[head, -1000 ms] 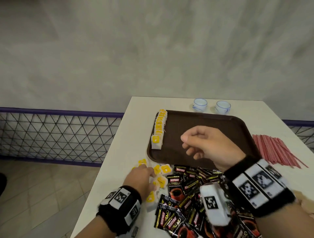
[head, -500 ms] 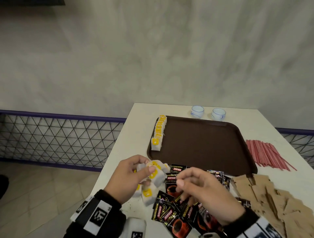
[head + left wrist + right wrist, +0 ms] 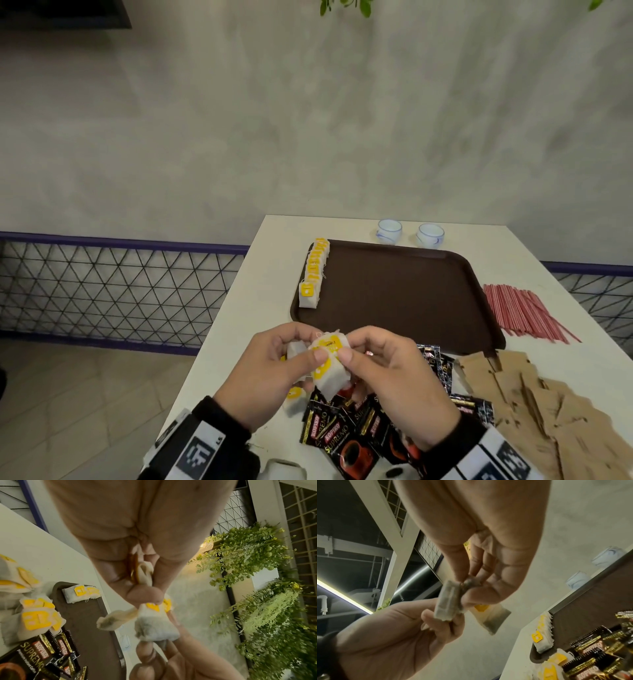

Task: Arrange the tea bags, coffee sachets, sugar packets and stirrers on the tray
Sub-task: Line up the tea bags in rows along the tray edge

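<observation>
Above the table's near edge, both hands meet on a small bunch of white tea bags (image 3: 330,363) with yellow tags. My left hand (image 3: 317,345) pinches them between thumb and fingers; in the left wrist view the tea bags (image 3: 155,622) hang below its thumb. My right hand (image 3: 349,346) pinches the same bunch from the right, and the right wrist view shows one tea bag (image 3: 447,601) between its fingertips. A row of tea bags (image 3: 313,274) lines the left edge of the brown tray (image 3: 394,291). Black coffee sachets (image 3: 342,431) lie in a heap under the hands.
Loose tea bags (image 3: 294,399) lie on the table under my left hand. Brown sugar packets (image 3: 548,411) spread at the near right, with red stirrers (image 3: 524,311) right of the tray. Two small cups (image 3: 388,231) stand behind the tray. The table's left edge drops to the floor.
My left hand lifted tea bags from the loose pile. My right hand came back from over the tray and now pinches the same bunch.
</observation>
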The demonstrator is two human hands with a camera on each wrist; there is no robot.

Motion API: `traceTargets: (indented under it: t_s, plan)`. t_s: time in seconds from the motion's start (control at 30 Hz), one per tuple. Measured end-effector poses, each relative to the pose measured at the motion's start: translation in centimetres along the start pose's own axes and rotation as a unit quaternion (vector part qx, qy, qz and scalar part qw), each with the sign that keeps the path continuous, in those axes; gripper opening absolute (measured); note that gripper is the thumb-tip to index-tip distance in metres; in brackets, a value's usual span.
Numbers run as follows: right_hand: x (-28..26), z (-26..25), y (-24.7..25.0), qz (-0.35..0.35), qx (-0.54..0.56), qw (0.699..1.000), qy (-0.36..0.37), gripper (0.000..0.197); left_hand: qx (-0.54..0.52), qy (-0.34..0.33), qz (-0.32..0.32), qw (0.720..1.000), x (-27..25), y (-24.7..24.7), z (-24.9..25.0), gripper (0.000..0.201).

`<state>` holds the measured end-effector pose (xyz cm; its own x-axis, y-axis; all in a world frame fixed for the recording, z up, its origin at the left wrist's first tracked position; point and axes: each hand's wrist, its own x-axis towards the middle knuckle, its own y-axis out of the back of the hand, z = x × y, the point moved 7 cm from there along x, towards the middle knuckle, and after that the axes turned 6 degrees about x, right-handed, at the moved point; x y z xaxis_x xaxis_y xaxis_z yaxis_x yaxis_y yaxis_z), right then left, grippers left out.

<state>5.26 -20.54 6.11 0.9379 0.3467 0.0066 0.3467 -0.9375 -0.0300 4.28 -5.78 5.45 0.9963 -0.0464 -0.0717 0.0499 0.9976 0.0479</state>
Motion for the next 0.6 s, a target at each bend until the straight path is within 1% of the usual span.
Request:
traceTargets:
  t_s: [0.13,0.3,0.37,0.5,0.6]
  plan:
    - [0.2,-0.1,0.7,0.027,-0.026,0.999,0.005,0.010,0.027,-0.007,0.006,1.000,0.0,0.5,-0.2,0.011]
    - [1.2,0.1,2.5,0.080,0.021,0.996,-0.016,0.009,0.023,-0.006,0.028,0.999,0.1,2.5,-0.8,0.008]
    - [2.3,0.1,3.4,0.096,0.021,0.995,-0.016,0.008,0.014,-0.003,0.036,0.999,0.2,3.3,-1.0,0.013]
    - [6.3,1.7,4.4,0.104,-0.006,0.993,-0.049,0.006,0.003,0.006,0.038,0.999,0.5,4.3,-1.9,0.018]
    - [10.8,3.7,4.4,0.110,-0.072,0.987,-0.089,0.007,-0.001,0.022,0.038,0.999,0.9,5.0,-2.9,0.011]
